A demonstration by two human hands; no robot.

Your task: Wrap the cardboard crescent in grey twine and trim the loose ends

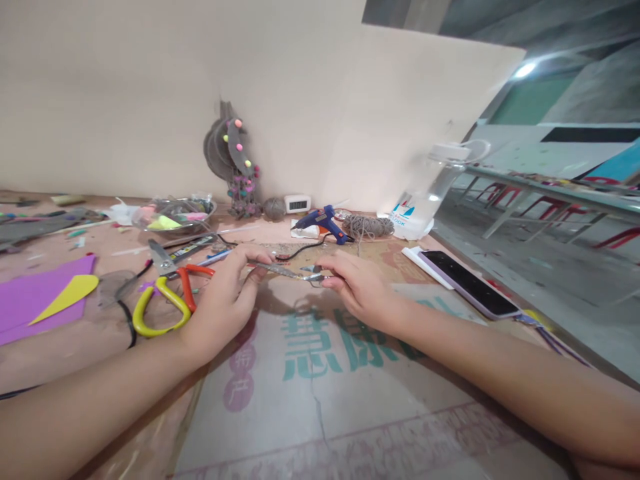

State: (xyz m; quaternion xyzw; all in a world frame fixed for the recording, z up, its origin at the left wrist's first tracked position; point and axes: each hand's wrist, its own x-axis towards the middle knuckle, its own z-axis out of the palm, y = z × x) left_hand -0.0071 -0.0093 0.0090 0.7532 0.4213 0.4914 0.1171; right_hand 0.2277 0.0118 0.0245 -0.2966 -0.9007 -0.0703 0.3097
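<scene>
Both forearms reach in from the lower corners, bare, angled toward the middle. Left hand point(227, 300): back of hand outward, thumb and index pinched together, fingers curled, wrist bent slightly up. Right hand point(363, 290): thumb and index closed in a pinch pointing left, other fingers tucked behind, wrist about straight. Hands near each other, apart, fingertips facing, roughly level. Left forearm rises steeper near the wrist.

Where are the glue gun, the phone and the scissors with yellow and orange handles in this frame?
Glue gun point(325, 217): head view, blue body.
Phone point(463, 280): head view, dark screen.
Scissors point(139, 319): head view, yellow handle loop.
</scene>
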